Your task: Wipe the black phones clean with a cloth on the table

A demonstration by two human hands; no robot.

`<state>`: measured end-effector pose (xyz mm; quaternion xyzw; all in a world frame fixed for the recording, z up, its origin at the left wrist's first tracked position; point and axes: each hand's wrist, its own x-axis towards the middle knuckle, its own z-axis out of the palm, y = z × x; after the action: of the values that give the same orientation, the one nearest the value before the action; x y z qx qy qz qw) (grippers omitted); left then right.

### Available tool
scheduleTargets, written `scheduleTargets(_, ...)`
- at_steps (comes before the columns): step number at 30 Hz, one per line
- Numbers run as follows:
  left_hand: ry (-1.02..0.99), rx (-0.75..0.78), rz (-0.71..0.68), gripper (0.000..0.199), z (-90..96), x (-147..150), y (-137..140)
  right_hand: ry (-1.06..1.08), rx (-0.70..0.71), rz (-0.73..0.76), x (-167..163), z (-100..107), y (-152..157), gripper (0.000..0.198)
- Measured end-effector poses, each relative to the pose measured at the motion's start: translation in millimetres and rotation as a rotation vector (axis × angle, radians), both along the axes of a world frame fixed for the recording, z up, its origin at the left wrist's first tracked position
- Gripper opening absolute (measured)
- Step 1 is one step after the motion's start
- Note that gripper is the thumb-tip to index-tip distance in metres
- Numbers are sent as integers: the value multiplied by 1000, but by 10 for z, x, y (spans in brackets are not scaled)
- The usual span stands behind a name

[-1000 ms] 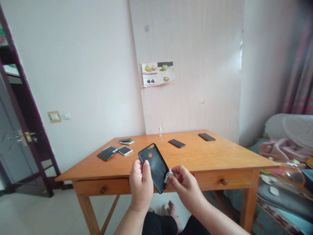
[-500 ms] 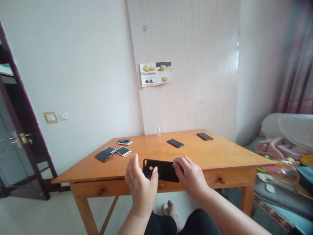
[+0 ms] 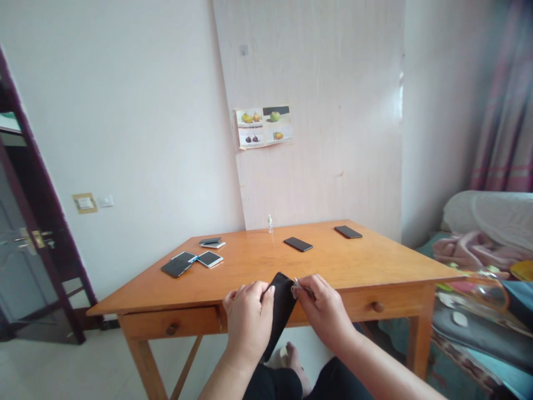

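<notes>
My left hand [image 3: 249,319] is closed round the long edge of a black phone case [image 3: 280,311], which is tilted steeply in front of the table's front edge. The case's camera cutouts, if on this side, are hidden from me. Pinched in my right hand [image 3: 322,305] is a small crumpled whitish cloth or tissue [image 3: 295,289], against the case's upper right edge. Beyond my hands, a dark phone [image 3: 298,244] lies flat on the wooden table [image 3: 245,266].
A second dark phone [image 3: 348,231] lies at the back right. On the left are a black phone or case [image 3: 179,265], a white-framed phone [image 3: 210,259] and a small stack of phones [image 3: 212,243]. A little clear bottle [image 3: 270,224] stands at the back edge. Drawer knobs [image 3: 378,306] stick out in front.
The phone case has turned from lying sideways to steeply upright. My left hand, spread beside it before, has closed on it. My right hand has shifted to its upper edge with the whitish cloth.
</notes>
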<state>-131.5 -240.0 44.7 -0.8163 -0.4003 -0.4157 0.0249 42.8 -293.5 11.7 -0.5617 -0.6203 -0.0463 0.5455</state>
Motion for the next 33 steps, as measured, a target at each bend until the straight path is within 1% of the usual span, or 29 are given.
scheduleTargets(3,-92,-56,-12,28,-18,-32,40,49,-29,-50,35,-155,-5,15)
scheduleTargets(5,-132,-75,-22,28,-35,-32,50,43,-29,-77,43,-181,-15,16)
scheduleTargets(7,-150,-93,-24,27,-55,-11,40,18,-10,-108,27,-132,-26,17)
scheduleTargets(11,-116,-123,-74,22,-92,83,-35,-84,34,-154,-78,90,-17,16)
scheduleTargets(15,-65,-101,-107,20,-111,159,-114,-186,46,-184,-169,267,52,11)
scheduleTargets(17,-79,-106,-115,21,-103,151,-121,-209,33,-231,-157,289,86,8)
scheduleTargets(20,-149,-117,-124,24,-79,92,-91,-175,-43,-321,-80,239,100,5)
scheduleTargets(22,-183,-112,-118,24,-70,60,-71,-125,-95,-319,-36,185,82,9)
scheduleTargets(24,-181,-111,-116,23,-78,64,-71,-96,-118,-271,-32,150,58,11)
scheduleTargets(28,-123,-98,-124,19,-122,149,-121,-107,-92,-198,-112,197,53,6)
scheduleTargets(30,-119,-97,-137,20,-134,170,-133,-113,-75,-202,-129,242,75,4)
scheduleTargets(33,-188,-133,-141,24,-126,135,-104,-126,-99,-239,-85,242,98,5)
